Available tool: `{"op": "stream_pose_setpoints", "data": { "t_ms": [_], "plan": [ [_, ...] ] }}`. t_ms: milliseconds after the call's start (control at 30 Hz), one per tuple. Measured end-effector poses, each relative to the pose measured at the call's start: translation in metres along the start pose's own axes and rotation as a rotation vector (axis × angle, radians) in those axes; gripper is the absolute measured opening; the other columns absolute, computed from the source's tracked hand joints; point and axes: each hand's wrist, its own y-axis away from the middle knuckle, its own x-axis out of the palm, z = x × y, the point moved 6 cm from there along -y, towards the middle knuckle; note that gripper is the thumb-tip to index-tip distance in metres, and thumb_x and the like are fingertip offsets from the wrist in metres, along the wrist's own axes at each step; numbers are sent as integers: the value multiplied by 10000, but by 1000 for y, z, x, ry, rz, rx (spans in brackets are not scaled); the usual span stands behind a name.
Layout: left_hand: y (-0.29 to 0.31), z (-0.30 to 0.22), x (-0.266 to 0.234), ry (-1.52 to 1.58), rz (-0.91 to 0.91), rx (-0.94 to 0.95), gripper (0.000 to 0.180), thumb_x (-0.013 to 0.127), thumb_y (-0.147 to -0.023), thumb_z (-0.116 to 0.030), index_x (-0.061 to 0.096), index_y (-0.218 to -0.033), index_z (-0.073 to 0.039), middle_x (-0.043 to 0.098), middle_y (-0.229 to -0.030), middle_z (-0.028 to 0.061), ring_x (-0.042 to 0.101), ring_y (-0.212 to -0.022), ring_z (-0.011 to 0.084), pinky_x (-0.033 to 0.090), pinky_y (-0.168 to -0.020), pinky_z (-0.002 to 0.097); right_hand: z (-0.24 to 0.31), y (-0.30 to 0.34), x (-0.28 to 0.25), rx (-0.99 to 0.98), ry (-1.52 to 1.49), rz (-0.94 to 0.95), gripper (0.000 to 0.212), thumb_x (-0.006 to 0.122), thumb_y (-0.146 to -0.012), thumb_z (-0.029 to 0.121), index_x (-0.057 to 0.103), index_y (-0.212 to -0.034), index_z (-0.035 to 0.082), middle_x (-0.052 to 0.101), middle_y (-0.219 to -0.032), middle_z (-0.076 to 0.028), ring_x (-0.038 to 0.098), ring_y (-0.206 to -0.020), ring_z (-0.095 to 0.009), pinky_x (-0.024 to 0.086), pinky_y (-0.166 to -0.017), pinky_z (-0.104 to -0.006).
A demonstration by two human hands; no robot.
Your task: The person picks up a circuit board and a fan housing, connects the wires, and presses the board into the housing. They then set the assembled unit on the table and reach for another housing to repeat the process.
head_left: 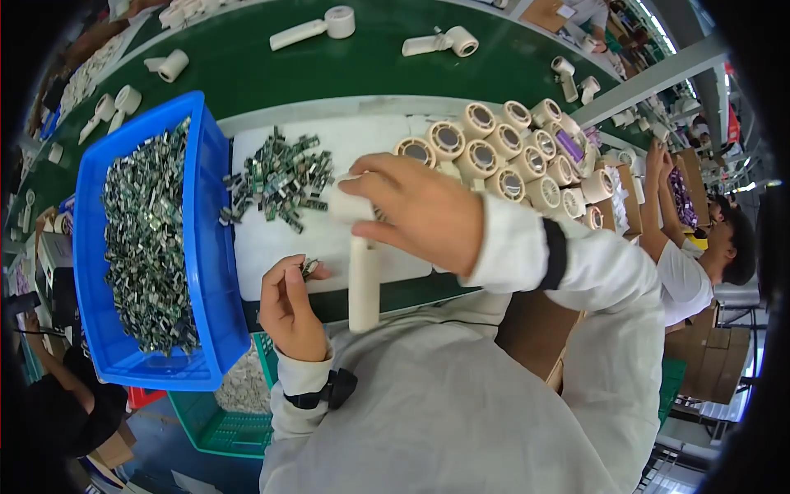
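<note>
My right hand (424,206) grips a white handheld fan body (364,288) by its round head, with the handle hanging down toward me. Between the thumb and fingers of my left hand (292,313) is a small green circuit board (309,267), held close to the left of the fan handle. A loose pile of similar circuit boards (284,177) lies on the white work surface (259,255) beyond my left hand. Several round white fan heads (480,158) stand packed together beyond my right hand and forearm. The inside of the held fan is mostly hidden by my fingers.
A blue bin (216,247) full of circuit boards stands at the left. Beneath it is a green crate (226,432). Across the far side runs a green conveyor belt (239,58) carrying white fan bodies (300,34). Another person (687,284) works at the right.
</note>
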Motion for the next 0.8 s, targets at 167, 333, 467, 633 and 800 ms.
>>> {"op": "stream_pose_setpoints", "data": {
  "t_ms": [167,333,467,633,800],
  "plan": [
    [15,-9,4,-319,-18,158,161,538,-1028,-38,646,-1118,42,700,-1001,138,679,-847,190,537,-795,306,-3,22,39,168,64,-78,401,767,-852,178,569,-1162,18,549,-1217,-104,637,-961,-308,562,-768,-349],
    [25,-9,21,-518,270,286,163,589,-965,19,659,-1112,24,700,-981,167,689,-817,265,542,-746,335,-6,50,30,242,130,-84,414,774,-844,189,556,-1157,27,553,-1218,-102,634,-972,-279,560,-747,-340],
    [28,-3,28,-505,373,381,204,618,-924,52,666,-1118,8,702,-975,167,688,-818,300,548,-721,354,8,49,16,145,336,67,423,783,-847,206,552,-1154,29,577,-1164,-121,664,-849,-290,562,-684,-350],
    [24,-3,33,-447,452,467,217,631,-913,59,666,-1120,5,707,-982,159,690,-822,307,552,-716,367,27,50,2,359,182,105,489,786,-865,205,500,-1222,32,643,-1054,-135,690,-727,-305,564,-634,-360],
    [27,-3,28,-412,471,354,194,636,-920,54,666,-1108,15,704,-980,162,699,-829,281,551,-735,344,20,66,32,745,-276,148,556,763,-899,169,408,-1310,51,698,-903,-140,707,-625,-265,549,-575,-326]
  ]
}}
